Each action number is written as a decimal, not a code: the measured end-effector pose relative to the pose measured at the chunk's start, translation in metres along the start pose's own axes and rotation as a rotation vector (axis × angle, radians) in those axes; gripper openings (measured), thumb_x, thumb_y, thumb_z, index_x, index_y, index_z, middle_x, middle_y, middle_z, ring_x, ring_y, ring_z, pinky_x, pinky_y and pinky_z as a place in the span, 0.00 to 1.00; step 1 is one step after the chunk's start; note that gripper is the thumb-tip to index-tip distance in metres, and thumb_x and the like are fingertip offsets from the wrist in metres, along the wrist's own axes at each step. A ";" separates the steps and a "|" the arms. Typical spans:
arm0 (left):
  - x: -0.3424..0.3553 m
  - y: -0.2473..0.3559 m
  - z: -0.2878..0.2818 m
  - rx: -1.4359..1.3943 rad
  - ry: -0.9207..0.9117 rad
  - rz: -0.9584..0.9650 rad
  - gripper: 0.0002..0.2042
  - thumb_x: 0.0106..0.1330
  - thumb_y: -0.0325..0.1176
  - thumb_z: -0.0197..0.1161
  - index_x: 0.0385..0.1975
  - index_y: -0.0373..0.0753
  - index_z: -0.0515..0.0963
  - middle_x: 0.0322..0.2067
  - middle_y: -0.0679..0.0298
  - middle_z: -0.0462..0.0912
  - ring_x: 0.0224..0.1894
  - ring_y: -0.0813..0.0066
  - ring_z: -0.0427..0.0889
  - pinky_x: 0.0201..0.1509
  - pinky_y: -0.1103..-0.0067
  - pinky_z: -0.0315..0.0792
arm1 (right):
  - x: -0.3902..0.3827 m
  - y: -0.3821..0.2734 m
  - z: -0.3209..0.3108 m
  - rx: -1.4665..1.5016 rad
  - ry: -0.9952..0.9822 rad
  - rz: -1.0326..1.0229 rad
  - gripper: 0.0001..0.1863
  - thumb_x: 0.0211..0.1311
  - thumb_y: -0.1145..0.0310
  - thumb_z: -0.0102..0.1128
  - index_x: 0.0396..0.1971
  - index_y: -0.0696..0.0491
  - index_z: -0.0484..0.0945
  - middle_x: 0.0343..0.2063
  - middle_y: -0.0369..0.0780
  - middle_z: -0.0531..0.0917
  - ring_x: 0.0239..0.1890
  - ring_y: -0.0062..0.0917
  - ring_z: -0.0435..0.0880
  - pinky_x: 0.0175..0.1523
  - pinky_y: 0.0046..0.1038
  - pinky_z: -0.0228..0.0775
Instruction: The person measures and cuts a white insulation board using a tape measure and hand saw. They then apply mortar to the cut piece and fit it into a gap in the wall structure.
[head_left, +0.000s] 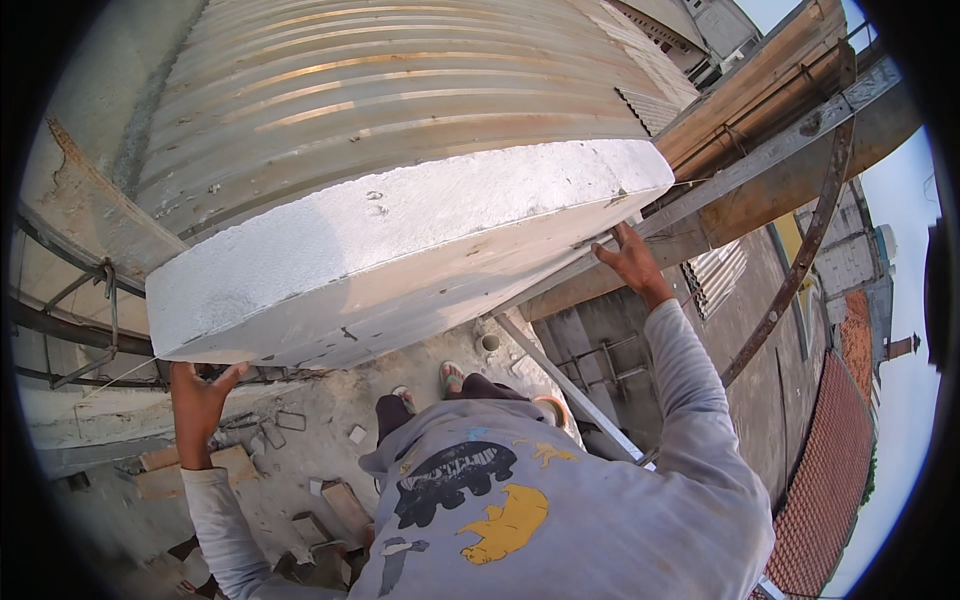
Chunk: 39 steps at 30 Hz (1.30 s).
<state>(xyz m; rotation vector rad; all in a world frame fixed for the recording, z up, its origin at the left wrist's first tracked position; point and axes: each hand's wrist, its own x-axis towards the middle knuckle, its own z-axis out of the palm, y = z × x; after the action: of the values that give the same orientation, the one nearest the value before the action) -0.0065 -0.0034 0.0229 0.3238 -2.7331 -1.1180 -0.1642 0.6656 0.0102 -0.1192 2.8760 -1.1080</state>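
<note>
Block handling, both hands engaged. You have the long white block (410, 235) lying crosswise in front of you, above your feet, with the corrugated sheet (420, 90) beyond it. Your left hand (203, 400) is clamped at the block's lower left corner, thumb at the underside, other fingertips hidden. Your right hand (638, 268) grips the lower edge toward the right end, thumb and forefinger spread. Hands well apart, block between them.

Surroundings: steel bars (113, 318) by the left end, a metal beam (770, 155) running past the right end, and a thin cord (120, 378) showing off the left corner. Broken pieces (345, 510) lie on the floor below.

Step, as judged: you are supporting and positioning the block. Whether anything beneath shares its weight, cannot tell.

Next move, as judged: calls for both ends to be shifted together, load kept even. Check that the left end clears the bars and that your fingers are not caught underneath. Confirm firm bearing before loosening either hand.
</note>
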 end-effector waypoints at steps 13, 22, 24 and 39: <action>-0.005 -0.004 -0.003 0.009 -0.076 -0.217 0.24 0.57 0.28 0.80 0.51 0.28 0.80 0.48 0.49 0.87 0.48 0.57 0.85 0.57 0.68 0.76 | 0.037 0.001 -0.020 -0.397 -0.074 -0.019 0.46 0.48 0.58 0.84 0.66 0.60 0.72 0.66 0.55 0.75 0.70 0.50 0.71 0.74 0.41 0.63; -0.020 -0.049 -0.009 0.029 -0.172 -0.268 0.26 0.59 0.27 0.78 0.55 0.27 0.77 0.53 0.47 0.84 0.52 0.57 0.82 0.61 0.65 0.73 | 0.048 0.075 -0.044 -0.571 -0.285 -0.157 0.48 0.55 0.51 0.78 0.72 0.57 0.68 0.72 0.53 0.69 0.75 0.49 0.64 0.78 0.40 0.56; -0.026 -0.060 -0.013 0.051 -0.175 -0.281 0.25 0.59 0.28 0.78 0.55 0.27 0.77 0.53 0.47 0.84 0.53 0.57 0.82 0.61 0.65 0.73 | 0.051 0.065 -0.044 -0.588 -0.338 -0.102 0.47 0.57 0.48 0.76 0.72 0.56 0.69 0.72 0.52 0.70 0.74 0.49 0.66 0.78 0.40 0.57; -0.053 -0.117 -0.025 0.222 -0.226 -0.243 0.24 0.61 0.31 0.76 0.56 0.30 0.78 0.53 0.49 0.84 0.55 0.55 0.81 0.63 0.63 0.72 | 0.041 0.047 -0.058 -0.654 -0.360 -0.019 0.45 0.58 0.49 0.75 0.70 0.57 0.69 0.69 0.54 0.72 0.71 0.49 0.70 0.75 0.40 0.62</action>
<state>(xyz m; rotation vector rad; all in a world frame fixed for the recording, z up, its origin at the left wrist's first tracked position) 0.0658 -0.0874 -0.0457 0.6086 -3.0938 -0.9542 -0.2120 0.7355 0.0209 -0.3315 2.7687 -0.0848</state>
